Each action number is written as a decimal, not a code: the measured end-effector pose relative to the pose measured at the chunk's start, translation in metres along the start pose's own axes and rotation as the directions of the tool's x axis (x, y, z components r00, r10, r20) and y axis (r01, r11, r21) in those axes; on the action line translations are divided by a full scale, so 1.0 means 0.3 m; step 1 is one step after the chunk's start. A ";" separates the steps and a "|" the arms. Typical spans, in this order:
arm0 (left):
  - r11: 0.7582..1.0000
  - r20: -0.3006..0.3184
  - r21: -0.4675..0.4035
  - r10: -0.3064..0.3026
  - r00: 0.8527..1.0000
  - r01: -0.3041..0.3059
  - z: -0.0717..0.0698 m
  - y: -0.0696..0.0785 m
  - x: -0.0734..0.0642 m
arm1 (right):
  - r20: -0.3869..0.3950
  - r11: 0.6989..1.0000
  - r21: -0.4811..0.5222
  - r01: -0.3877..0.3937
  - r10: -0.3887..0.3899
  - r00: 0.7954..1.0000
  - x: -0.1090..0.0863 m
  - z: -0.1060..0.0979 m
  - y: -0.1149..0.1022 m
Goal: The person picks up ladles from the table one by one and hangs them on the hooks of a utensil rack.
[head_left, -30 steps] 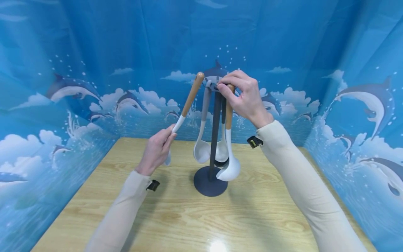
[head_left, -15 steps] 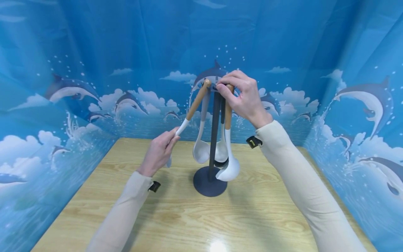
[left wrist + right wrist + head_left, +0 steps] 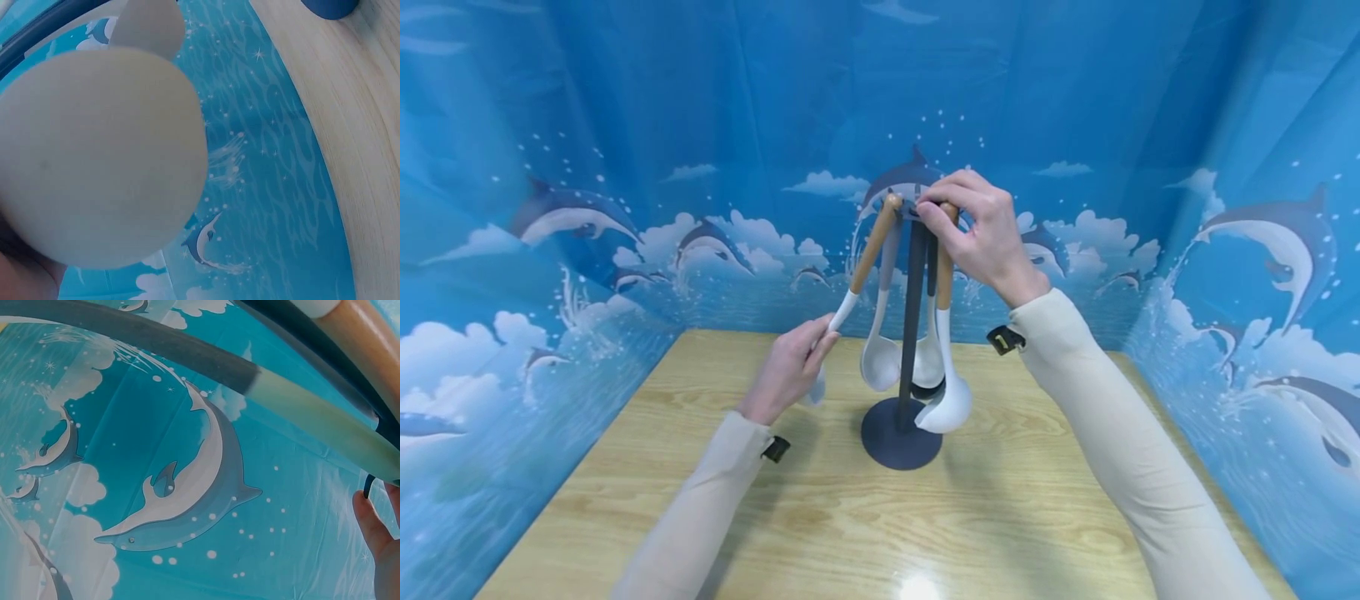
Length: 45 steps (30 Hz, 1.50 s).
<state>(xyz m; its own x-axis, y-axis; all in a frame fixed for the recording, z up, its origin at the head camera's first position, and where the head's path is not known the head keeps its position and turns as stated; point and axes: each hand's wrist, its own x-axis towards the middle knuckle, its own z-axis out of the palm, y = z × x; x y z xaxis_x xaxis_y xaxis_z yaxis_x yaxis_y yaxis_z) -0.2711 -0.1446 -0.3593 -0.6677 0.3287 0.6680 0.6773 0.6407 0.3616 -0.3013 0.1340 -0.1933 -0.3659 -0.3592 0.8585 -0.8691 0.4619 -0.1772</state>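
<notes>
My left hand [image 3: 793, 367] grips the white neck of a wooden-handled utensil [image 3: 876, 242], which leans up and right with its handle tip overlapping the top of the dark utensil rack [image 3: 915, 317]. Its rounded pale head [image 3: 106, 156] fills much of the left wrist view and is mostly hidden behind my hand in the head view. My right hand [image 3: 981, 225] pinches the rack's top, beside the upper end of a hanging wooden-handled white ladle [image 3: 951, 404]. In the right wrist view, my fingertip [image 3: 370, 519] is right at a small black hook [image 3: 369, 485].
A grey-handled ladle [image 3: 880, 358] and a dark-handled utensil [image 3: 929, 358] with a white head also hang from the rack. The rack's round base [image 3: 887, 446] stands on a wooden table [image 3: 820, 517]. A blue dolphin-print curtain [image 3: 760, 100] surrounds the table on three sides.
My left hand has moved right and slightly down, bringing the utensil's handle tip right and down to the rack's top. My right hand stays at the rack's top.
</notes>
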 end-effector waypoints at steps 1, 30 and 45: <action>1.000 0.006 -0.007 -0.002 1.000 0.002 0.004 0.004 0.001 | 0.000 1.000 -0.003 -0.001 0.001 1.000 0.000 0.000 0.001; 0.997 0.087 -0.004 -0.074 0.993 0.075 0.085 0.061 0.006 | -0.040 1.000 0.015 -0.009 0.009 0.999 -0.004 0.014 0.007; 0.997 0.053 -0.020 -0.068 0.996 0.069 0.092 0.059 -0.001 | -0.091 0.999 0.038 0.027 -0.024 0.996 -0.007 0.021 0.018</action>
<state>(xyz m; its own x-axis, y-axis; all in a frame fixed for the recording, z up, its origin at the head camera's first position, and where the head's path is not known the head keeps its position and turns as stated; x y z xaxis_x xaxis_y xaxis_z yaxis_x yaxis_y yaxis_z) -0.2676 -0.1141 -0.3710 -0.7279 0.3207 0.6061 0.6352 0.6483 0.4198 -0.3072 0.1320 -0.1991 -0.3133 -0.2945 0.9028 -0.8909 0.4203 -0.1720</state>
